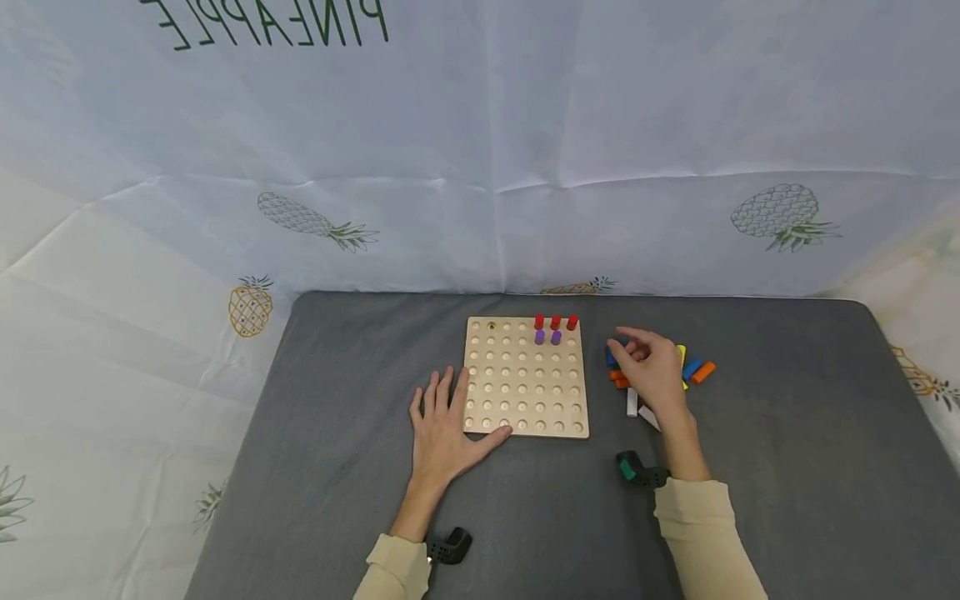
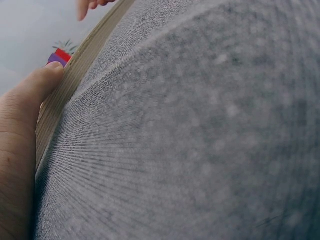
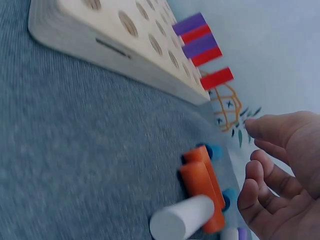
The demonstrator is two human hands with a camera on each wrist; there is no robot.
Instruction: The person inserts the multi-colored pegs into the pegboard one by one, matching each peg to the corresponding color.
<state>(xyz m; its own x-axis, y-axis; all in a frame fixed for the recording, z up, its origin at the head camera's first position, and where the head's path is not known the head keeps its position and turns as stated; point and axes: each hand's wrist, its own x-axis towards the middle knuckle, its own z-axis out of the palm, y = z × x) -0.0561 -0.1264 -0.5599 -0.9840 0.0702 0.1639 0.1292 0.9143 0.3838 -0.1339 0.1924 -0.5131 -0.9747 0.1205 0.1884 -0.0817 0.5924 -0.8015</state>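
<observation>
The left hand (image 1: 444, 435), fingers spread, touches the wooden pegboard (image 1: 527, 379). The right hand (image 1: 654, 372), fingers loosely bent, hovers over scattered pegs (image 1: 703, 372)

I see a grey table (image 1: 337, 467) before me and, behind it, a pale sheet (image 1: 637, 100) with dark lettering (image 1: 266, 21) spelling PINEAPPLE backwards, plus a yellow pineapple print (image 1: 250, 311) near the table's far left corner.

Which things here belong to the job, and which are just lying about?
Likely the job:
pegboard, touched by the left hand
red pegs, purple pegs standing in it
loose pegs by the right hand

Likely just there:
gray cloth
pineapple-print cloth
</observation>
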